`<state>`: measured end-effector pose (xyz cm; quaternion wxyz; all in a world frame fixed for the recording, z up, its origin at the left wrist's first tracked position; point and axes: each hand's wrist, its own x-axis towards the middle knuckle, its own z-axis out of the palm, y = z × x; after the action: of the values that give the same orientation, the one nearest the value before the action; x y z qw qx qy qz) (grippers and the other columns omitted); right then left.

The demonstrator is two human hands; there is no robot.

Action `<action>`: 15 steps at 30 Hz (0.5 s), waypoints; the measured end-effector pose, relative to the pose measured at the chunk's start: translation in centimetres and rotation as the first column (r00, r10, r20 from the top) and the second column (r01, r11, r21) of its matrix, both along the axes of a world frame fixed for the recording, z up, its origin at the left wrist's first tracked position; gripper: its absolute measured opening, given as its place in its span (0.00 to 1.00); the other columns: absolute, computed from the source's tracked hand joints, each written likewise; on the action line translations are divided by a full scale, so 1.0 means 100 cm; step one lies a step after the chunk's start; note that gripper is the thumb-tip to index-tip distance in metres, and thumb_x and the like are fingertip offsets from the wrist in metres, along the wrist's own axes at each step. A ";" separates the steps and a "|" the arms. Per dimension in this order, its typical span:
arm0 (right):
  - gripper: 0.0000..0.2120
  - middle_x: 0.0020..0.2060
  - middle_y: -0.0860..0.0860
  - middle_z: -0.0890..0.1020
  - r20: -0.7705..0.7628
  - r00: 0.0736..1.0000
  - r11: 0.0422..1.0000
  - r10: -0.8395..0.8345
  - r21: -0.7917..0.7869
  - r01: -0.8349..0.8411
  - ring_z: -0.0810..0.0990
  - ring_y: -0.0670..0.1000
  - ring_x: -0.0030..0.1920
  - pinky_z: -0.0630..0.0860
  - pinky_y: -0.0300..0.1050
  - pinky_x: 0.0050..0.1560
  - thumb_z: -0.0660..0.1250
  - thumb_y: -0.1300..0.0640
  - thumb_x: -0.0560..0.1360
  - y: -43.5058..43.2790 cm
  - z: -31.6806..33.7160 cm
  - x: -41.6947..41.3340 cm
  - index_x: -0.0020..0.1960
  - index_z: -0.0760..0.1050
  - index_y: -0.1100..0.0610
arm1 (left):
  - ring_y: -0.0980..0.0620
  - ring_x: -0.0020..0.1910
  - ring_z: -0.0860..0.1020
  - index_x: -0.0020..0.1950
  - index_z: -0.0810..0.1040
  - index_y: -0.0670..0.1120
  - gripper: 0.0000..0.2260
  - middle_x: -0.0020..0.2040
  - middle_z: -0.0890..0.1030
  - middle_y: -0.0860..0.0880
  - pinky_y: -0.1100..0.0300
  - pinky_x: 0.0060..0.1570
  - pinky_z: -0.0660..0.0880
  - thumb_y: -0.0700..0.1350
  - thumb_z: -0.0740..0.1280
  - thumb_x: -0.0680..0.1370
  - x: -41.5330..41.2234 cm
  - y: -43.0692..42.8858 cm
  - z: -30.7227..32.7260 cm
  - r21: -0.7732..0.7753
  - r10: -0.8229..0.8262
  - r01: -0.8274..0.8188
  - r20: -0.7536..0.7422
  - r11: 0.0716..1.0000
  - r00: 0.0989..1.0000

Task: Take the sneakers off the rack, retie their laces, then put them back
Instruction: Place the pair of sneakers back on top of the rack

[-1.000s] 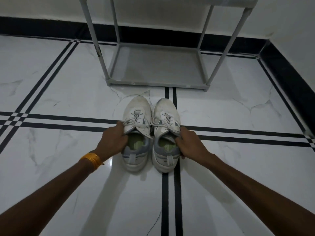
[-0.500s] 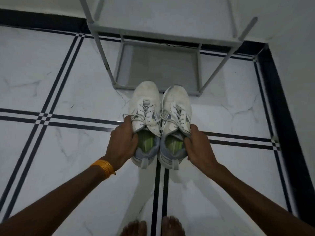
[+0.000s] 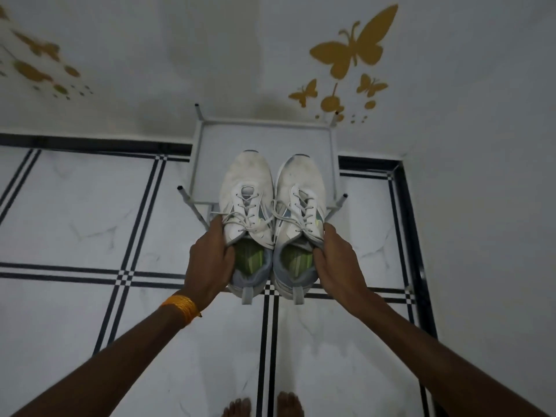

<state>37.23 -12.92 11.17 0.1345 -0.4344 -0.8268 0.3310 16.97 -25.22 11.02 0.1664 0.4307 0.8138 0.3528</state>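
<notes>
Two white sneakers with tied grey laces and green insoles hang side by side in the air, toes pointing away from me. My left hand point(image 3: 210, 260) grips the left sneaker point(image 3: 246, 188) at its collar. My right hand point(image 3: 335, 260) holds the right sneaker point(image 3: 301, 185) the same way. Their toes are over the top shelf of the grey metal rack point(image 3: 204, 139), which stands against the wall; the heels are still over the floor.
White marble floor point(image 3: 75, 212) with black stripes spreads all around. A white wall with gold butterfly stickers point(image 3: 352, 52) rises behind the rack, and another wall closes in on the right. My bare feet point(image 3: 261, 406) show at the bottom edge.
Both hands have lifted the sneakers off the floor and carried them up and forward over the rack's top shelf. I have stood up, so the view is now from higher.
</notes>
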 end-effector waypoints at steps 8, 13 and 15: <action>0.11 0.49 0.57 0.79 0.038 0.999 1.000 0.003 -0.014 -0.002 0.78 0.54 0.45 0.72 0.43 0.44 0.57 0.64 0.78 0.104 0.019 -0.077 0.60 0.68 0.62 | 0.41 0.52 0.81 0.67 0.67 0.42 0.18 0.55 0.82 0.42 0.50 0.52 0.79 0.40 0.61 0.78 -0.074 0.101 0.011 -0.025 -0.019 0.019 -0.010 1.000 1.000; 0.12 0.51 0.59 0.79 0.130 0.991 0.996 -0.035 -0.076 0.045 0.79 0.58 0.49 0.77 0.52 0.49 0.57 0.64 0.78 0.162 -0.035 -0.129 0.61 0.68 0.61 | 0.41 0.51 0.81 0.66 0.66 0.45 0.18 0.55 0.82 0.43 0.43 0.51 0.79 0.43 0.60 0.77 -0.129 0.165 -0.044 -0.132 -0.039 0.040 0.007 0.991 0.999; 0.11 0.52 0.60 0.79 0.166 0.985 0.992 -0.037 -0.116 0.057 0.79 0.59 0.50 0.77 0.53 0.50 0.58 0.64 0.78 0.180 -0.058 -0.149 0.60 0.68 0.62 | 0.40 0.50 0.81 0.66 0.67 0.43 0.17 0.55 0.82 0.42 0.44 0.51 0.79 0.40 0.61 0.77 -0.149 0.186 -0.067 -0.157 -0.045 0.047 0.016 0.986 0.999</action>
<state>22.33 5.08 5.39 0.0475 -0.4868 -0.8030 0.3404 2.09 -6.61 4.36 0.2130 0.4327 0.8280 0.2860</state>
